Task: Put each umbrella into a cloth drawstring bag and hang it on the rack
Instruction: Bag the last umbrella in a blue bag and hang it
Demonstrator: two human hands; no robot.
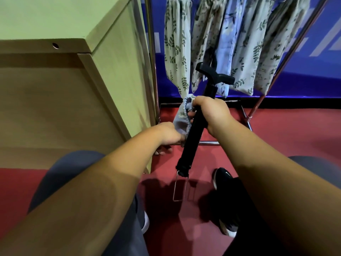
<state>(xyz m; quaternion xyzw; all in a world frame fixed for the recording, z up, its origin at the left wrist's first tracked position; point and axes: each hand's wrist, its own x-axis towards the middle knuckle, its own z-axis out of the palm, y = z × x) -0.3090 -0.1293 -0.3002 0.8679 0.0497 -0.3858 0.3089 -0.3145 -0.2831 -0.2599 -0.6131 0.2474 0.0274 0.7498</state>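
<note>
In front of the rack (153, 71), we're looking down at both hands over the red floor (276, 130).

- Right hand (210, 112): clenched round the mid-shaft of the black umbrella (193, 137), folded and tilted, with the T-shaped handle (215, 73) up and away from us. A thin wire loop (180, 189) sticks out of its lower end.
- Left hand (168, 134): grasping the lower part of a grey cloth bag (181, 117). Most of its fingers are hidden behind the wrist, so we can't tell the exact hold.
- The bag sits just left of the shaft, touching it. Its gathered mouth is up against the right hand's fingers.
- As far as we can see, the umbrella is outside the bag: the whole black length shows from handle to loop.
- On the rack, several leaf-print bags (177, 47) hang side by side, all full-looking. One in the middle is bluish, the rest cream with green leaves. The umbrella handle overlaps their lower ends in this view; we can't tell if it touches them.
- Left of the rack there's a light wooden cabinet (118, 71), its side close to the rack's upright pole.
- Behind the rack is a blue wall (313, 52).
- Below the right forearm, we see a black shoe (227, 182) on the floor near the wire loop.
</note>
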